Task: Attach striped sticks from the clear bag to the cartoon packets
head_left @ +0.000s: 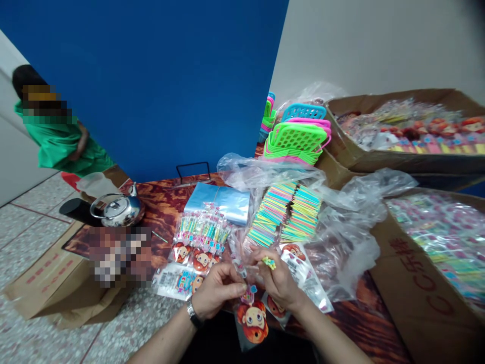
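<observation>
Left hand (220,290) pinches the pouch (253,319) near its top; pouch hangs low between the hands. Looks light, limp, slick: likely best taken by the upper edge. Right hand (279,278) wraps round sticks (269,262), ends poking out; probably light, stiff, prone to slide.

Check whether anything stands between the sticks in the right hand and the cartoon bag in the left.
Nothing solid visibly stands between the sticks in the right hand and the cartoon bag. The left hand covers part of the bag; clear plastic between the hands may be its upper part.
</observation>
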Tool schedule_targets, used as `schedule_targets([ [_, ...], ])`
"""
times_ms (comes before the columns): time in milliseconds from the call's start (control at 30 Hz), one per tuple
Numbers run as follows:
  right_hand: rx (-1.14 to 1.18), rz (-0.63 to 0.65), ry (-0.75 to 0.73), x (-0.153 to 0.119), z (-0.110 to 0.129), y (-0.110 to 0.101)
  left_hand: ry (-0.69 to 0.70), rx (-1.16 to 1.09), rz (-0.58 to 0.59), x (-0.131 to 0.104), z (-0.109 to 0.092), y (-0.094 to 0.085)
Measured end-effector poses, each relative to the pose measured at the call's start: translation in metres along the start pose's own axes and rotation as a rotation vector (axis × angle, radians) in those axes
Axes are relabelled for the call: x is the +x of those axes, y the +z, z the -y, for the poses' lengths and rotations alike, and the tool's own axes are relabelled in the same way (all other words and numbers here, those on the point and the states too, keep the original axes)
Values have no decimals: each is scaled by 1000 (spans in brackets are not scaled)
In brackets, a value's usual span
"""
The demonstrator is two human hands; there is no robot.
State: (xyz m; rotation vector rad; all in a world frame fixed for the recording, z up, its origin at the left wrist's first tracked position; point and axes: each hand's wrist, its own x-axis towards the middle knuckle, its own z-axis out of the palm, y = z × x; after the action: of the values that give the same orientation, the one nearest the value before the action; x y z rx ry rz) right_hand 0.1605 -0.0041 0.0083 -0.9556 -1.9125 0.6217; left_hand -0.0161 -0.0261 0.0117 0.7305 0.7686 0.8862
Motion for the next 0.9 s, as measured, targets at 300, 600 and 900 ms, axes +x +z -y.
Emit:
schedule_targets([
  [300,-255,114,382,26,-27,-33,-2,99,-87,0,3,0],
  [600,-950,562,485,44,-68,-30,1,153,-125,0,5,-1],
  [900,-1021,573,358,75,-80,-6,34,219,-120,2,10,1],
])
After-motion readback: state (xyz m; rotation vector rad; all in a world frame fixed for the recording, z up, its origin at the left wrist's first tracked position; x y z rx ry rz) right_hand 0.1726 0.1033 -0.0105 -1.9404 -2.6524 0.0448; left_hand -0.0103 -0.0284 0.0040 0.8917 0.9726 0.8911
